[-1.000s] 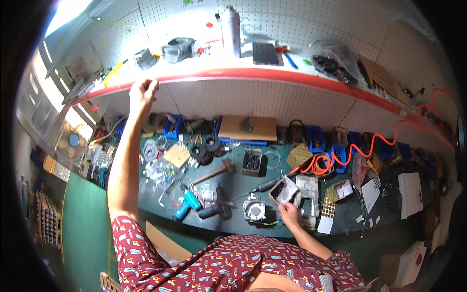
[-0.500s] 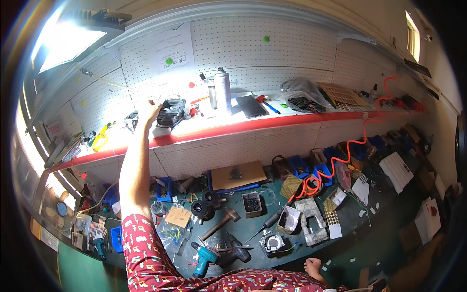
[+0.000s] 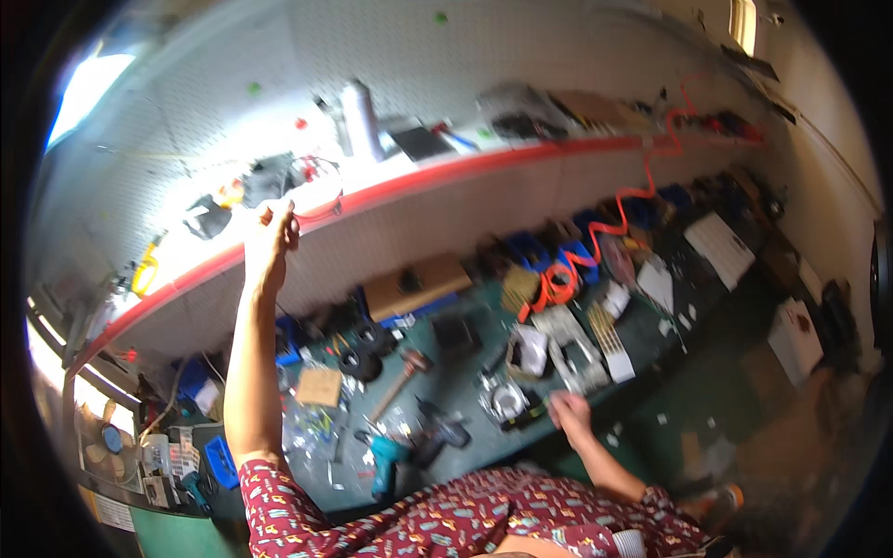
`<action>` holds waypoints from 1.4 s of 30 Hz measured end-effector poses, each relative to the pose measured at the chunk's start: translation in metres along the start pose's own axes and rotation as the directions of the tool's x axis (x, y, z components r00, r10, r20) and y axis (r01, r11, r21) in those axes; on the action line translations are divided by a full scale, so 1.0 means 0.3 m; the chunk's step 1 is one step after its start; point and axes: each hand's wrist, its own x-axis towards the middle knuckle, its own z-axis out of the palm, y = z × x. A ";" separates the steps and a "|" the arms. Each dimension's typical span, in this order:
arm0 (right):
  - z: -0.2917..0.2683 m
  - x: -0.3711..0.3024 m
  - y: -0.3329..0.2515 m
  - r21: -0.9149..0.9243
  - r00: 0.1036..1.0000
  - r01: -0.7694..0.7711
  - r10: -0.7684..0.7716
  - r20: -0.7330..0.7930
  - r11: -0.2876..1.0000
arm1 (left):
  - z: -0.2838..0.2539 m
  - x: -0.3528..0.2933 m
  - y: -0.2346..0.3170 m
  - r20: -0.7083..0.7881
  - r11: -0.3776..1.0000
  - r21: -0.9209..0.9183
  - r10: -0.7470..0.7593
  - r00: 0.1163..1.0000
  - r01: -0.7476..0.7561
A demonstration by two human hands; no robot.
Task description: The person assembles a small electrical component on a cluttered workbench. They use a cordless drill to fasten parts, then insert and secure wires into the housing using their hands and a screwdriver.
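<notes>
From my end, I have the left hand [image 3: 268, 244] raised in front of the shelf [image 3: 446, 174], its fingers drawn together into a pinch, with no gap that I can make out between the tips; they seem to have hold of one end of a thin wire [image 3: 339, 200], though blur hides the exact grip. The wire is at the shelf's red front edge, just right of the fingers. I judge it is held by the end so that its springy length can hang free, clear of the black bundle [image 3: 270, 179] behind. It has no straight long axis: from the fingertips it runs rightward, nearly along the red edge, then bends upward and curls back left toward the bundle, so the bow of the loop points right. My right hand [image 3: 570, 409] hangs low by the front rim of the worktop [image 3: 456, 383], near the pale block [image 3: 558, 327], fingers loosely curled; I cannot tell whether anything is inside them. The teal drill [image 3: 385, 456] and the hammer [image 3: 393, 391] lie toward the near side, probably for easy reach, the hammer's handle slanting down-left from its head. On the shelf, the spray can [image 3: 361, 121] stands back from the edge, perhaps to avoid knocks.
</notes>
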 end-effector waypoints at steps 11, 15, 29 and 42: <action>0.182 0.102 -0.231 -0.105 0.705 -0.096 0.142 0.694 0.990 | 0.457 -1.022 -0.537 0.554 0.741 0.169 -0.617 0.560 0.650; 0.129 0.107 -0.135 -0.073 0.775 -0.299 0.287 0.564 0.951 | 0.510 -1.160 -0.613 0.316 0.665 0.005 -0.710 0.630 0.747; 0.034 0.208 0.003 0.111 0.715 -0.420 0.253 0.651 0.901 | 0.734 -1.384 -0.603 0.316 0.172 -0.518 -0.872 0.374 0.838; 0.036 0.286 -0.023 0.032 0.843 -0.162 0.121 0.524 0.986 | 0.712 -1.388 -0.646 0.250 0.361 -0.362 -0.850 0.463 0.859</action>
